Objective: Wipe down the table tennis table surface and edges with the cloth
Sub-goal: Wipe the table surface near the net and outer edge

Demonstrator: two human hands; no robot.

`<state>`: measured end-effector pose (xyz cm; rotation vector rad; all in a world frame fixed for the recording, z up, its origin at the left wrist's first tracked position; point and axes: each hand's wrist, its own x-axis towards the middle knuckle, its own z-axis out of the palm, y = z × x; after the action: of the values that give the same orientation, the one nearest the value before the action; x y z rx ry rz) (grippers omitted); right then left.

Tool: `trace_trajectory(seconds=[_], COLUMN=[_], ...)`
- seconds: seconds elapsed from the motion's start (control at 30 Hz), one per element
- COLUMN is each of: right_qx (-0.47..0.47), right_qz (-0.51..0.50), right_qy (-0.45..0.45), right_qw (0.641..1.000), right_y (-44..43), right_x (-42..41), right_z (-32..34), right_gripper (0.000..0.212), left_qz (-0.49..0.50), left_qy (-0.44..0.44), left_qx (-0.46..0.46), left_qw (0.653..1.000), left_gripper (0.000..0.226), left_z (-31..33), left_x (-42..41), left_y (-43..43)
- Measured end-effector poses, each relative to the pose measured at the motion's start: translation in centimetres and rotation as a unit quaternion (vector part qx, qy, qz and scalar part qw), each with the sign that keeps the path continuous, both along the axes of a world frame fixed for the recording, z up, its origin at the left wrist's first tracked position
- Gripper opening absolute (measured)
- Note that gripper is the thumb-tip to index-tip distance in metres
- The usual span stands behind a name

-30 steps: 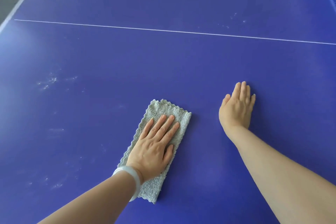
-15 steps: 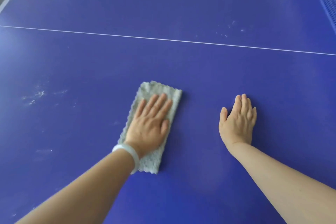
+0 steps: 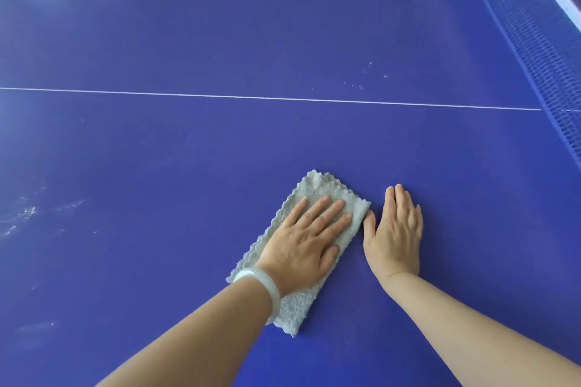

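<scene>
Blue bench (image 3: 157,151) surface is showing pale dusty smudges (image 3: 25,214) well left of the left hand (image 3: 306,240), which is lying flat, fingers straight, pressing a grey cloth (image 3: 320,190) down; the cloth is sticking out beyond its fingertips and under its wrist. Just right of the cloth, the right hand (image 3: 394,229) is resting flat and empty, thumb just beside the cloth's edge. A blue net (image 3: 518,41) is standing far to its right.

Blue mesh net (image 3: 534,41) at far right, pale bangle (image 3: 274,291) near bottom centre.
</scene>
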<state>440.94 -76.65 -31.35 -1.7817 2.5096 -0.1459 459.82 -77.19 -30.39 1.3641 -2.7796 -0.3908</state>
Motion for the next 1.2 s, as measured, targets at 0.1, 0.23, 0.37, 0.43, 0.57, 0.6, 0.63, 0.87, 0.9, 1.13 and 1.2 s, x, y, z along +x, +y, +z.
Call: trace_trajectory(seconds=[0.1, 0.23, 0.37, 0.43, 0.57, 0.6, 0.63, 0.87, 0.9, 1.13, 1.2], right_qx=[-0.003, -0.006, -0.002, 0.001, -0.007, -0.007, -0.007, -0.007, -0.009, -0.004, -0.002], right_qz=[0.0, -0.005, -0.005, -0.003, 0.001, 0.002, 0.002, 0.003, 0.002, 0.055, 0.144], right_qy=[0.007, 0.017, 0.022, 0.021, 0.015, 0.011, 0.007, 0.017, 0.017, 0.052, 0.07], right_qw=[1.0, 1.0, 1.0, 1.0, 1.0, 1.0, 1.0, 1.0, 1.0, 0.997, 0.987], right_y=[-0.1, -0.3, -0.3, -0.3, -0.3, -0.3, -0.2, -0.2, -0.2, 0.3, 0.2], right_x=[0.0, 0.3, 0.6, 0.5, 0.1, 0.1, 0.0, 0.2, 0.1, 0.0, 0.8], right_z=[0.2, 0.3, 0.2, 0.1, 0.2, 0.1, 0.1, 0.4, 0.4, 0.4, 1.0], right_gripper=[0.063, 0.065, 0.064, 0.064, 0.064, 0.063, 0.063, 0.062, 0.061, 0.067, 0.061], left_qz=[0.182, 0.317, 0.245, 0.122, 0.004, -0.003, 0.012, 0.276, 0.293, 0.322, 0.32], left_qy=[-0.02, -0.003, 0.005, 0.021, -0.001, -0.012, -0.02, 0.009, 0.008, 0.009, 0.003], left_qx=[-0.025, -0.014, -0.013, -0.017, -0.007, -0.016, -0.026, -0.03, -0.03, -0.017, -0.013], left_qw=[0.983, 0.948, 0.969, 0.992, 1.0, 1.0, 0.999, 0.961, 0.956, 0.946, 0.947], left_gripper=[0.058, 0.058, 0.062, 0.059, 0.058, 0.059, 0.059, 0.06, 0.062, 0.063, 0.063], left_z=[0.4, 0.2, -0.1, -0.1, 0.2, 0.1, 0.2, -0.1, -0.2, -0.3, -0.4], left_x=[4.2, 8.1, 2.0, -1.6, -4.1, -3.6, -2.7, 7.3, 7.3, 6.5, 6.6], left_y=[-5.1, -4.4, 0.3, 1.3, -2.8, -4.4, -6.1, -8.1, -6.9, -5.4, -5.4])
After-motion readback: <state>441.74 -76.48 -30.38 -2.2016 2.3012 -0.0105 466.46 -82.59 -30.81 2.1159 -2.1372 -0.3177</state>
